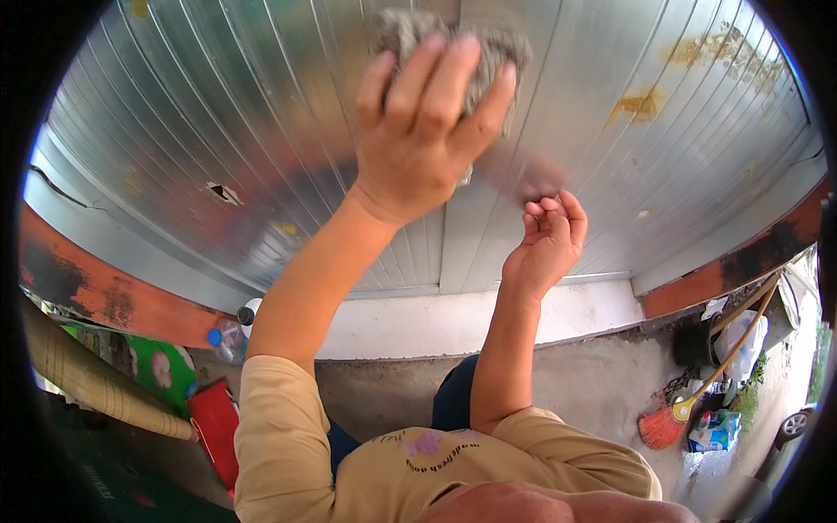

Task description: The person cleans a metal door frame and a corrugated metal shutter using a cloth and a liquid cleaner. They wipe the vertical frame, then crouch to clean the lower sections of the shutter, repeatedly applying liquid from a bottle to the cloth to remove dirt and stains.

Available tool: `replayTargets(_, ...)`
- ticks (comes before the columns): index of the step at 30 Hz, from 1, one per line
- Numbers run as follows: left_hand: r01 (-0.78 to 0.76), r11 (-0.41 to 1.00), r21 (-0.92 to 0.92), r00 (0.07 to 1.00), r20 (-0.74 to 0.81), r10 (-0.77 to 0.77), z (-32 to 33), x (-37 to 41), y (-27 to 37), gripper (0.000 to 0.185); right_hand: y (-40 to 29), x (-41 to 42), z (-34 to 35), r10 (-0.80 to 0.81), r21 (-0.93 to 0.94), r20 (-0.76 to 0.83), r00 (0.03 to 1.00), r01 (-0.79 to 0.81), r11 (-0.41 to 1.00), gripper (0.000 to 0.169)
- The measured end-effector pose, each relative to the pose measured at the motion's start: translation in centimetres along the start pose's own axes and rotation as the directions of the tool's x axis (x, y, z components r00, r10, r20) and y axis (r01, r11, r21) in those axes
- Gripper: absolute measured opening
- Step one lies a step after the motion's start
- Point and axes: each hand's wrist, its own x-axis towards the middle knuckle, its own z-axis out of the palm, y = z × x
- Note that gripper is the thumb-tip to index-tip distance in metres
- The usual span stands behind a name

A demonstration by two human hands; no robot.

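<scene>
My left hand (pixel 418 124) presses a bunched grey cloth (pixel 503 52) with spread fingers against a ribbed, shiny metal door (pixel 261 131), high up near its middle seam. The cloth's strands hang out past the fingers and below the palm. Lower and to the right, my right hand (pixel 549 229) is raised close to the door with its fingers loosely curled, and no object shows in it. Brown tape remnants (pixel 637 106) stick to the door's right part, and a small torn patch (pixel 223 193) marks its left part.
A white sill (pixel 405 327) runs below the door. At left are a clear plastic bottle (pixel 230 341), a red folder-like object (pixel 214 431) and a rolled mat (pixel 111 379). To the right stand an orange broom (pixel 664 425), a black bucket (pixel 694 343) and a white plastic bag (pixel 742 346).
</scene>
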Motion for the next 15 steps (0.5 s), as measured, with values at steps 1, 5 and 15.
replayTargets(1,-0.019,1.0,-0.011,0.999,0.043,0.02,-0.6,-1.7,0.6,0.036,0.1,0.0,-0.1,0.013,-0.002,0.008,1.0,-0.013,1.0,0.024)
replayTargets(5,-0.131,0.99,-0.053,0.983,0.121,0.136,-1.2,-8.2,1.7,0.036,0.0,0.1,0.1,0.032,0.001,0.026,0.999,-0.032,0.999,0.025)
replayTargets(15,0.018,0.998,-0.065,0.99,0.143,-0.009,-0.5,-6.0,2.2,0.037,-0.4,0.5,-0.4,0.048,-0.026,0.009,0.999,-0.048,0.998,0.026)
